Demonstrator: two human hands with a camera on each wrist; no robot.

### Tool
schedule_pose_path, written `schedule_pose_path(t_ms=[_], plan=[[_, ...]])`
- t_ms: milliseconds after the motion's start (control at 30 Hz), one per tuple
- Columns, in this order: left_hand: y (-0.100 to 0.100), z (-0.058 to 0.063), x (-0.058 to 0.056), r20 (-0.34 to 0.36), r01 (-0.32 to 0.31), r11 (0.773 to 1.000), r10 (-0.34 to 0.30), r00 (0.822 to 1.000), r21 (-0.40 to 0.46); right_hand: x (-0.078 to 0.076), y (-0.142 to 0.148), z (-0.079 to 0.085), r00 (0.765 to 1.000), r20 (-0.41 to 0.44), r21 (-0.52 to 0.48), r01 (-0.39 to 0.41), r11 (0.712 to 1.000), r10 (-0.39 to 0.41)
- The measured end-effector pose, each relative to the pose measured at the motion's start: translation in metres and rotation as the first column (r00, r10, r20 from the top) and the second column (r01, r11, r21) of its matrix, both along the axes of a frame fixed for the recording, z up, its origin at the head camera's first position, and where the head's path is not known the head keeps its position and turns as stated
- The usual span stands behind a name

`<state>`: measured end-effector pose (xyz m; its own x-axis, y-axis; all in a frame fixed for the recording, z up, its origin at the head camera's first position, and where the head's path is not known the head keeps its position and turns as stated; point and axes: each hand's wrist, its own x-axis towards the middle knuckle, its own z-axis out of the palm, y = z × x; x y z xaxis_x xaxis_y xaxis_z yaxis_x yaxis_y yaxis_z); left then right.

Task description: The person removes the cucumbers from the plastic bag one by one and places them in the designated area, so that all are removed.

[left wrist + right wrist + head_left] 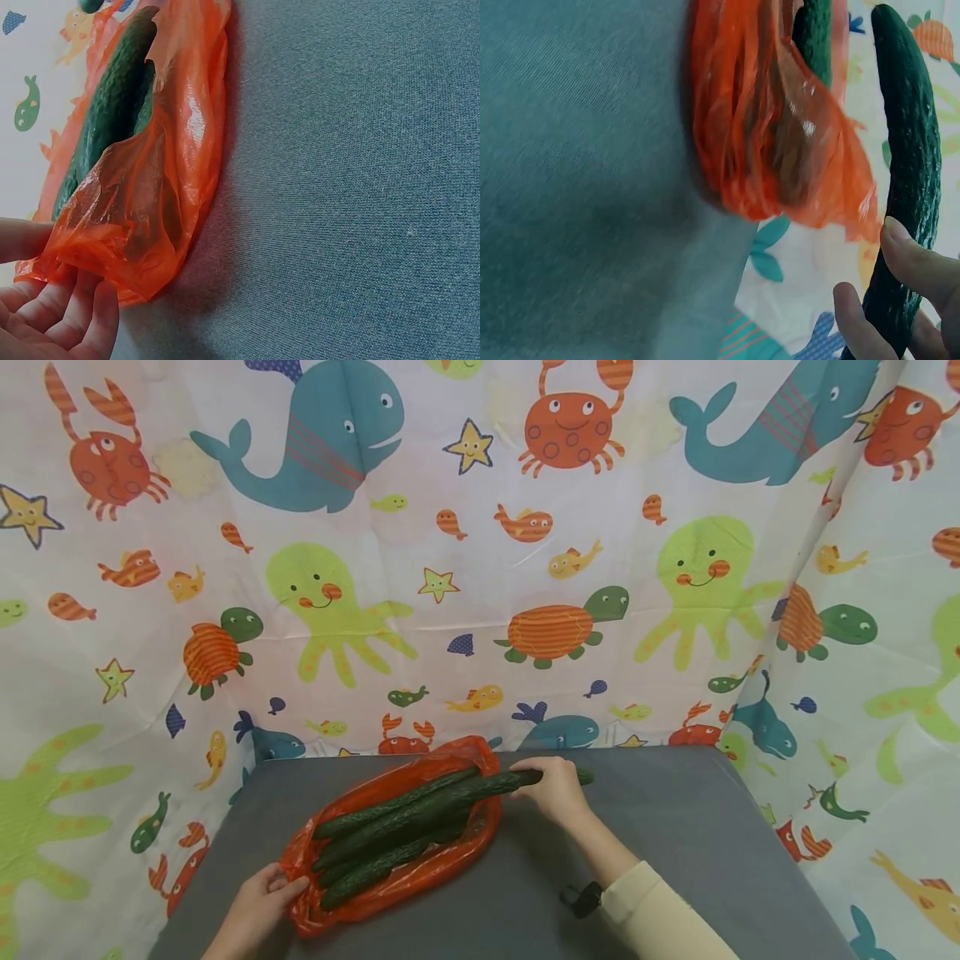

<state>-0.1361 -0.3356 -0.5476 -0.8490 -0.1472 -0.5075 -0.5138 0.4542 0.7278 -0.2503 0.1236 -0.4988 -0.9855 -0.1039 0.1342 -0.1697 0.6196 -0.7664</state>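
Observation:
My right hand (553,789) grips a long dark green cucumber (911,127), thumb on one side and fingers round the other. In the head view this cucumber slants over the right end of an orange-red plastic bag (450,867); in the right wrist view it stands apart from the bag. Several more cucumbers (367,870) lie side by side in the bag, which gapes at the top. At the bag's near left end, my left hand (258,902) pinches the crumpled plastic between thumb and fingers (97,319).
The bag lies on a grey cloth-covered table (675,852). A white curtain (480,652) printed with sea animals rises behind the table and along both sides. A black strap (581,900) hangs by the right sleeve (660,914).

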Motion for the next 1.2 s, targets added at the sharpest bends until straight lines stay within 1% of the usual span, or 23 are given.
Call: schedule_pose_path(t_ms=[100,367,467,700,867,1000,1100,1200], plan=[[0.001,0.000,0.000,-0.006,-0.004,1.000,0.004,1.000,-0.001,-0.003,0.010,-0.004,1.000,-0.004,0.015,0.027,1.000,-0.027],[0.004,-0.001,-0.001,-0.015,-0.018,1.000,0.019,1.000,0.015,-0.008,0.037,-0.008,0.997,0.022,0.001,0.069,0.998,-0.069],[0.004,-0.001,-0.001,-0.017,-0.019,1.000,0.020,1.000,0.018,-0.010,0.046,-0.011,0.997,0.039,-0.001,0.074,0.997,-0.074],[0.000,-0.004,-0.001,0.005,-0.008,1.000,0.008,1.000,0.022,-0.019,0.064,-0.023,0.998,0.017,0.017,0.066,0.998,-0.066],[0.000,-0.003,0.001,0.006,-0.009,1.000,0.009,1.000,0.029,-0.026,0.076,-0.031,0.997,0.036,0.034,0.069,0.997,-0.071],[-0.001,-0.003,0.002,0.008,-0.001,0.999,0.001,1.000,0.034,-0.029,0.088,-0.032,0.996,0.051,0.033,0.076,0.997,-0.078],[-0.002,-0.004,0.002,0.011,0.003,0.999,-0.003,1.000,0.035,-0.031,0.099,-0.033,0.993,0.069,0.020,0.094,0.995,-0.095],[-0.003,-0.004,0.002,0.009,0.008,1.000,-0.008,1.000,0.030,-0.033,0.109,-0.033,0.991,0.075,0.028,0.109,0.994,-0.111]])
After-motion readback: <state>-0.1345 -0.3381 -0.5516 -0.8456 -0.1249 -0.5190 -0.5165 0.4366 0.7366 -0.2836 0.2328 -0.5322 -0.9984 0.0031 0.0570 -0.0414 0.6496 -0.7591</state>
